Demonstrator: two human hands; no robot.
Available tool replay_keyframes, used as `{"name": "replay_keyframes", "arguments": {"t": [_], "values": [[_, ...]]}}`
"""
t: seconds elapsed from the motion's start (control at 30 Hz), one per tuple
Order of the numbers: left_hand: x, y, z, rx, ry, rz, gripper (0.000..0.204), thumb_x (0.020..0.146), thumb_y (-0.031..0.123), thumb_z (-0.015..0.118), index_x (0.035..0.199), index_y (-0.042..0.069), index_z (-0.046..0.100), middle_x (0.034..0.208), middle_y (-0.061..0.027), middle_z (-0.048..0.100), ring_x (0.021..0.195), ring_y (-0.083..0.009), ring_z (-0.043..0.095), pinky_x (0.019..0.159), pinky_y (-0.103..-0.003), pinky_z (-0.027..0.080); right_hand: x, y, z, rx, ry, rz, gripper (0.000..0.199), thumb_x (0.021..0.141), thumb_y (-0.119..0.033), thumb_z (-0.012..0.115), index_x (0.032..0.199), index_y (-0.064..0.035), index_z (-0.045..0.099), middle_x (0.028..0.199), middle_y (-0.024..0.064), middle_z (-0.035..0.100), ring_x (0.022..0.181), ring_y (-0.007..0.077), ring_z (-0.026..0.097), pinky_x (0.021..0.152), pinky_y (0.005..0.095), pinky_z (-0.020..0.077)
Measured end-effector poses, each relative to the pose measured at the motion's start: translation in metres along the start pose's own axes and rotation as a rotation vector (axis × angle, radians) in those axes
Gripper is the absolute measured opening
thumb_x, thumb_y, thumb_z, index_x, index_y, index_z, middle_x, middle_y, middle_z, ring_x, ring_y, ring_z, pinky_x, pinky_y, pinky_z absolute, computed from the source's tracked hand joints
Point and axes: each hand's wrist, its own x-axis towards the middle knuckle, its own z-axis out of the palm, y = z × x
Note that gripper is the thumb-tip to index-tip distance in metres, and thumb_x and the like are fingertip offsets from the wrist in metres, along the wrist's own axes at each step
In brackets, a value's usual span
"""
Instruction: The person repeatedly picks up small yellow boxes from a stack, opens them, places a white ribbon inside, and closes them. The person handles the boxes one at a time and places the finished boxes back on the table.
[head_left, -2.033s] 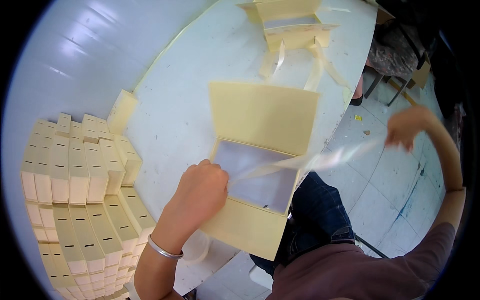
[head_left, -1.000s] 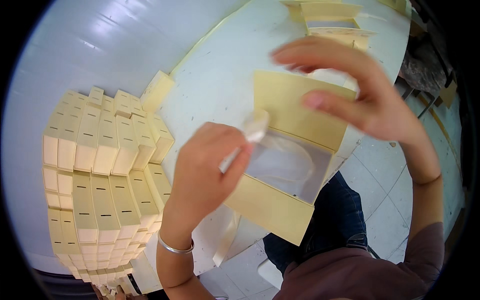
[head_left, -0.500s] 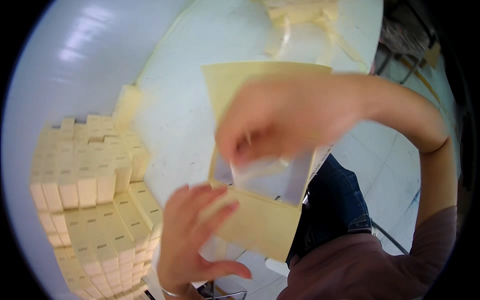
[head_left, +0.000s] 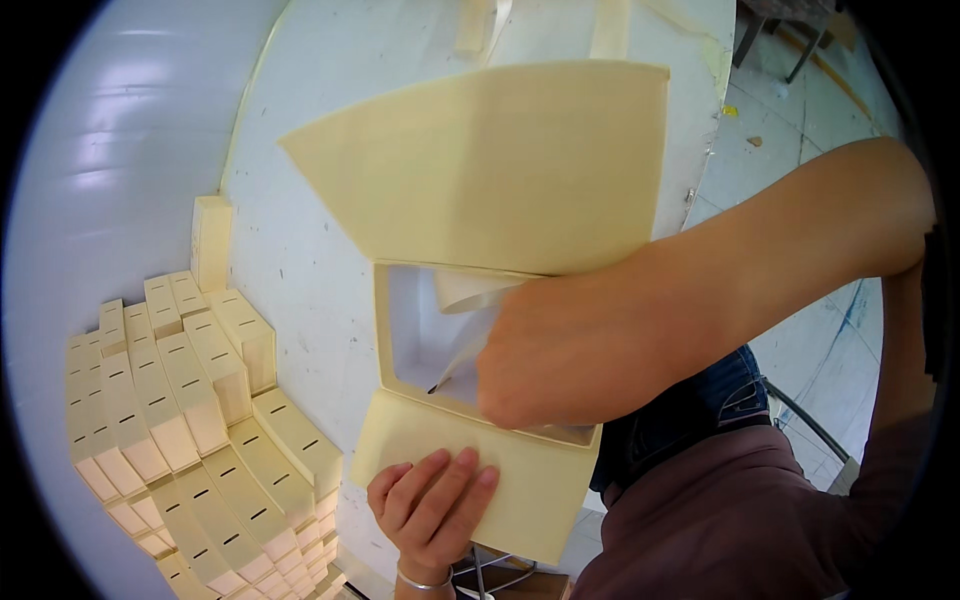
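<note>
A cream box (head_left: 384, 330) with a pale inside lies open at the table's near edge. Its large cover panel (head_left: 520, 160) is spread out on the far side, and a shorter panel (head_left: 540, 490) extends on the near side. My left hand (head_left: 430, 510) rests on the near panel with its fingers stretched out, holding nothing. Curled over the box's right part is my right hand (head_left: 560, 350), its fingertips hidden. A thin white ribbon (head_left: 462, 292) loops inside the box and runs up against this closed hand. A small dark slit shows at the near wall beside the ribbon.
Several cream boxes (head_left: 250, 490) stand stacked at the left, with one upright box (head_left: 211, 245) behind them. More pale strips (head_left: 608, 30) lie on the white table (head_left: 310, 200) at the far edge. Metal chair legs (head_left: 800, 55) show at the upper right.
My right hand has come down into the box and the large panel has spread further left. My left hand has gone from spread above the near panel to resting on it.
</note>
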Motion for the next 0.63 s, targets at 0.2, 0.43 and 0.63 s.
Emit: {"name": "replay_keyframes", "arguments": {"t": [0.2,0.43,0.63], "values": [[0.003,-0.002,0.003,0.007,0.014,0.008,0.018,0.074,0.013,0.060,0.088,0.022,0.065,0.096,0.0061,0.063,0.085,-0.0133,0.055,0.077,-0.028,0.038,-0.001,0.003,0.004,0.072,0.048,-0.038,0.009,0.060,-0.005,0.056,0.058,0.0030,0.053,0.056,0.0191,0.054,0.055,0.0351,0.056,0.046,0.0402,0.0447],[-0.001,0.006,-0.008,0.036,0.206,-0.008,0.013,0.070,0.020,0.066,0.083,0.022,0.066,0.094,0.0038,0.063,0.083,-0.0145,0.056,0.077,-0.027,0.038,0.004,0.005,0.021,0.149,0.088,-0.122,0.012,0.067,-0.008,0.053,0.062,0.0032,0.056,0.063,0.0171,0.058,0.059,0.0356,0.058,0.052,0.0410,0.0461],[-0.066,0.038,0.029,-0.280,0.352,-0.060,0.025,0.066,0.025,0.070,0.090,0.018,0.064,0.091,-0.0014,0.064,0.097,-0.0146,0.052,0.090,-0.037,0.032,0.001,0.006,0.031,0.193,0.002,0.003,0.007,0.068,-0.006,0.053,0.064,-0.0009,0.056,0.063,0.0163,0.057,0.064,0.0342,0.057,0.061,0.0394,0.0434]]}}
